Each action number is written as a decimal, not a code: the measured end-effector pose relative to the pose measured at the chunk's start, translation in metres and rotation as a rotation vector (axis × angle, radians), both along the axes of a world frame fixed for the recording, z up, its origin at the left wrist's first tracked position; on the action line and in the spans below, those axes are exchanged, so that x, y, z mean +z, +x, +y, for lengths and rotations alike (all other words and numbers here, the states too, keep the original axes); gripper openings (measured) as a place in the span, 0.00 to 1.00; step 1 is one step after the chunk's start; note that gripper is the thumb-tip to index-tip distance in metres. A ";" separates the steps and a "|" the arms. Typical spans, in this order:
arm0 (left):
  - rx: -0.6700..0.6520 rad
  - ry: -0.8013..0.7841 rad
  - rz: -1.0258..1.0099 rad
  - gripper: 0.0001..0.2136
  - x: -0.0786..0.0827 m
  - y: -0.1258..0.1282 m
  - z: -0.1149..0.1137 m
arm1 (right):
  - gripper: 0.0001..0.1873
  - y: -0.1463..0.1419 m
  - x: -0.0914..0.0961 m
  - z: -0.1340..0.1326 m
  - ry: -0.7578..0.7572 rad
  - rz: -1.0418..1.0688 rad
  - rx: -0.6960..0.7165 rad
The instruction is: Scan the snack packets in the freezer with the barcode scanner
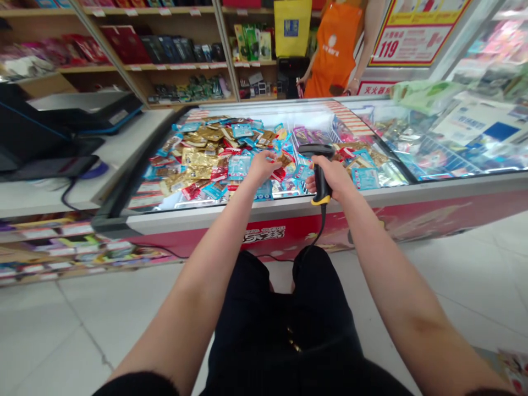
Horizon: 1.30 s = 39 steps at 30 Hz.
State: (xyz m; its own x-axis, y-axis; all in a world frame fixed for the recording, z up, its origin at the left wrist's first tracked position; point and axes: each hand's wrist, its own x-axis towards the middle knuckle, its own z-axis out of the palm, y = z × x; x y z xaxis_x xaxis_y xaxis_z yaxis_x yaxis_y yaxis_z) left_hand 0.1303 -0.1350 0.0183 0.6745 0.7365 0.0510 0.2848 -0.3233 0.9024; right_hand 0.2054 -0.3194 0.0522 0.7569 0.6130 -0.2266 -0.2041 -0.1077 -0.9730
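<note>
My right hand (335, 177) is closed around the handle of a black and yellow barcode scanner (319, 184), held upright over the front edge of a chest freezer (185, 223). A cable hangs from the scanner's base. To its left, my left hand (263, 166) has its fingers pinched at the edge of a small brown and red ice cream packet (285, 161), partly covered by the fingers. Beneath both hands lies a heap of blue, gold and red ice cream packets (206, 159) in the freezer. The scanner's head points left, towards the packet.
At the left, a counter (119, 146) carries a black checkout machine (33, 132) and a scale-like device (91, 110). Behind the freezer stands a person in an orange apron (336, 47) before stocked shelves (173, 65). A white box (478, 126) lies on the freezer's right side.
</note>
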 end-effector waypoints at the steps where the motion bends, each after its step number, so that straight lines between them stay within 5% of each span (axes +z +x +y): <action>1: 0.007 0.001 -0.015 0.09 -0.003 -0.006 0.001 | 0.10 -0.004 0.003 0.004 -0.007 0.002 0.012; 8: 0.090 0.186 -0.107 0.07 -0.011 -0.036 0.008 | 0.16 -0.028 0.018 0.022 -0.093 0.000 0.101; 39: 0.172 0.185 -0.148 0.07 -0.008 -0.056 0.016 | 0.14 -0.058 0.031 0.036 -0.116 -0.076 0.153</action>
